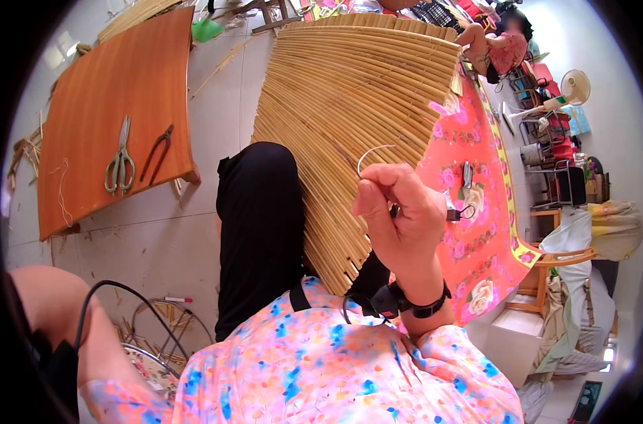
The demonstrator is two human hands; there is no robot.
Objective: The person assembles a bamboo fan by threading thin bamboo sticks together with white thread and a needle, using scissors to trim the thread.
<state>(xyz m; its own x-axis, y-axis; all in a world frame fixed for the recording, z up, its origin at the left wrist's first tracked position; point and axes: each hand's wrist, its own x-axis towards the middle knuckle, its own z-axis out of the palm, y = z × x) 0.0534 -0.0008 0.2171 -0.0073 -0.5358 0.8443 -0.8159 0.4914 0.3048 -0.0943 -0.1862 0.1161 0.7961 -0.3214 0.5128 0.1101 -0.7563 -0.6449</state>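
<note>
My right hand is raised over a mat of narrow bamboo-like sticks, thumb and fingers pinched together. From the pinch rises a thin, pale curved strand; whether it is wire, thread or a curved needle I cannot tell. The mat spreads out away from me and narrows toward my lap, close by my black-trousered knee. My left arm bends off at the lower left, and its hand is out of sight.
On the left, a brown wooden table bears green-handled scissors and dark pincers. A red floral cloth lies at right, with a small metal tool on it. Farther back are a seated person and a fan.
</note>
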